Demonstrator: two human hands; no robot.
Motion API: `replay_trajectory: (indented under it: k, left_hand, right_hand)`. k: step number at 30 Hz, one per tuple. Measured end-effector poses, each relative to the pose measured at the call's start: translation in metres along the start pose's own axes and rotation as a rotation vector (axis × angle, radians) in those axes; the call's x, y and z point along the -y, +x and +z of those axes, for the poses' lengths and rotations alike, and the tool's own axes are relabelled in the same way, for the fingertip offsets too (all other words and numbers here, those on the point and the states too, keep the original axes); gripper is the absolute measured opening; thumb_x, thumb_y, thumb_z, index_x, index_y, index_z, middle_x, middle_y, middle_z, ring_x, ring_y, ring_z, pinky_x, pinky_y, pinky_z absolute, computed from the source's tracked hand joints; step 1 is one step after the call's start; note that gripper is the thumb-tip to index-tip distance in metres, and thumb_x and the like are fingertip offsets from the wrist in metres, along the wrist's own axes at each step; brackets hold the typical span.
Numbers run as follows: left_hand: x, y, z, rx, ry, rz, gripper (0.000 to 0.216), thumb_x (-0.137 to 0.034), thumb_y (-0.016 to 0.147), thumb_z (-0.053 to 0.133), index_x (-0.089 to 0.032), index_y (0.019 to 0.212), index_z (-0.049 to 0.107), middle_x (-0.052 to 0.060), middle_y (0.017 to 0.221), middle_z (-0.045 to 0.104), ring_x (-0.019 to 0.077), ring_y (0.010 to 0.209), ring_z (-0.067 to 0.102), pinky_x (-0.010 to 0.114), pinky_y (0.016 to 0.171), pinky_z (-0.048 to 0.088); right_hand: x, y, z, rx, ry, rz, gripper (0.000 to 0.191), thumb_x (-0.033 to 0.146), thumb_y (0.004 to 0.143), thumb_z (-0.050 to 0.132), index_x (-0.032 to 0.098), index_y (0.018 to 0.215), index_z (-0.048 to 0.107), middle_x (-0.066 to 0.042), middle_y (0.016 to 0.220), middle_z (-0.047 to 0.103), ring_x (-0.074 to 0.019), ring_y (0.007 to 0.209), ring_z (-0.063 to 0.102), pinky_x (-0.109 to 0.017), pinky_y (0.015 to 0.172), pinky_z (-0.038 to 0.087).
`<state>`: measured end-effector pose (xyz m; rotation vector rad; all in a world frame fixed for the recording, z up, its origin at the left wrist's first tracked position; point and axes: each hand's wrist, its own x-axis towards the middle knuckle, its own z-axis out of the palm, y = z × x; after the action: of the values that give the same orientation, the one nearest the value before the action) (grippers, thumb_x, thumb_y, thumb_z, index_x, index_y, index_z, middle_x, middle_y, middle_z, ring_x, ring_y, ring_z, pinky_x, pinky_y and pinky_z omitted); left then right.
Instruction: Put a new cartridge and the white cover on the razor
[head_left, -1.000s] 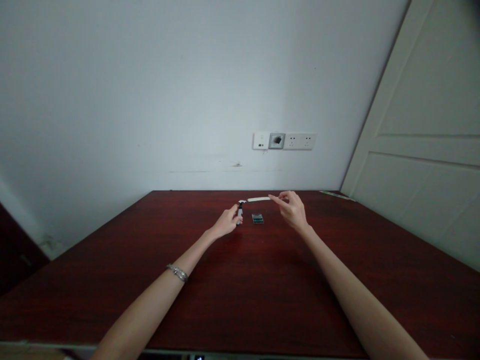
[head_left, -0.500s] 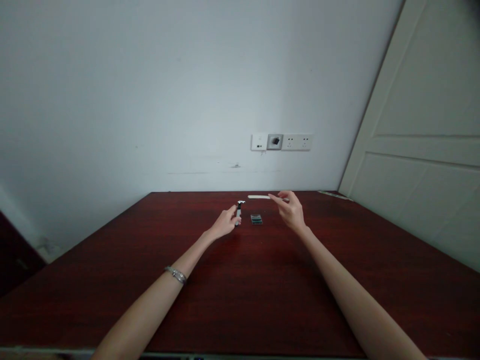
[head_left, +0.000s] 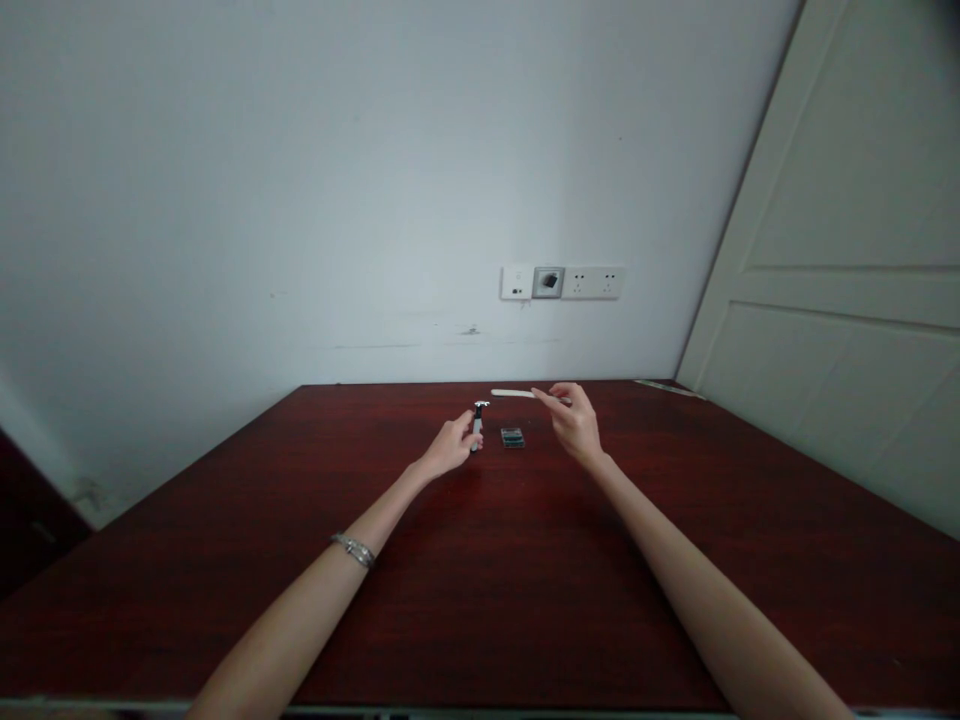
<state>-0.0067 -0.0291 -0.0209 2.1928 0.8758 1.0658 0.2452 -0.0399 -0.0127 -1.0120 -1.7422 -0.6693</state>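
Note:
My left hand (head_left: 451, 446) is closed around the pale handle of a razor (head_left: 478, 424), whose shiny T-shaped head points up and away from me. Between the fingertips of my right hand (head_left: 576, 420) is a thin, flat white stick (head_left: 512, 393). It stretches out leftward, roughly level, and its far tip comes close to the razor head without touching it. What kind of stick it is I cannot make out. On the table between both hands lies a small clear flat case (head_left: 513, 438) with something dark in it.
The dark red wooden table (head_left: 465, 600) runs back to a pale wall (head_left: 390, 200) with sockets and switches (head_left: 592, 283). A white panelled door (head_left: 847, 300) stands along the right side. A thin strip (head_left: 670, 389) lies at the back right corner.
My right hand has shifted slightly left with the white stick, bringing its tip closer to the razor. My left hand and the razor stay nearly still.

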Motion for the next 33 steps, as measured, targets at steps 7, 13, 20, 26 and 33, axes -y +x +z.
replay_trajectory:
  k: [7, 13, 20, 26, 33]
  left_hand:
    - [-0.002, 0.001, 0.002, 0.015, -0.097, -0.019, 0.005, -0.016, 0.078, 0.047, -0.016, 0.084, 0.048, 0.001, 0.068, 0.059, 0.0120, 0.063, 0.060, 0.025, 0.065, 0.048]
    - [-0.001, 0.003, 0.001, 0.006, -0.167, -0.031, 0.004, -0.015, 0.077, 0.047, -0.015, 0.081, 0.046, 0.000, 0.067, 0.057, 0.0109, 0.061, 0.060, 0.025, 0.063, 0.049]
    - [-0.003, 0.002, 0.001, 0.018, -0.217, -0.044, 0.006, -0.016, 0.077, 0.050, -0.015, 0.082, 0.047, 0.000, 0.067, 0.058, 0.0112, 0.059, 0.060, 0.026, 0.063, 0.049]
    - [-0.001, 0.001, 0.002, 0.024, -0.242, -0.050, 0.006, -0.016, 0.076, 0.050, -0.015, 0.081, 0.046, 0.000, 0.066, 0.057, 0.0124, 0.060, 0.061, 0.028, 0.062, 0.050]
    - [0.002, 0.001, 0.001, 0.048, -0.239, -0.071, 0.006, -0.016, 0.076, 0.051, -0.014, 0.081, 0.047, 0.001, 0.066, 0.057, 0.0130, 0.059, 0.061, 0.028, 0.060, 0.050]
  right_hand:
    - [0.014, 0.004, 0.004, 0.032, 0.025, -0.074, 0.049, 0.004, 0.083, 0.041, 0.035, 0.116, 0.058, -0.005, 0.092, 0.052, -0.0158, 0.082, 0.047, -0.030, 0.072, 0.039]
    - [0.004, 0.003, -0.001, -0.018, -0.022, -0.011, 0.046, 0.005, 0.081, 0.043, 0.032, 0.113, 0.061, -0.005, 0.088, 0.051, -0.0163, 0.080, 0.048, -0.031, 0.071, 0.038]
    - [0.017, 0.005, 0.007, 0.025, 0.081, -0.025, 0.049, 0.005, 0.082, 0.041, 0.035, 0.118, 0.056, -0.005, 0.093, 0.055, -0.0165, 0.082, 0.048, -0.030, 0.070, 0.038]
    - [-0.002, -0.002, 0.007, 0.026, 0.003, -0.005, 0.047, 0.005, 0.082, 0.043, 0.032, 0.118, 0.057, -0.005, 0.092, 0.057, -0.0171, 0.080, 0.047, -0.029, 0.068, 0.037]
    - [0.010, 0.001, 0.007, 0.072, 0.020, -0.028, 0.048, 0.004, 0.082, 0.043, 0.031, 0.118, 0.057, -0.005, 0.090, 0.057, -0.0164, 0.079, 0.046, -0.029, 0.068, 0.035]
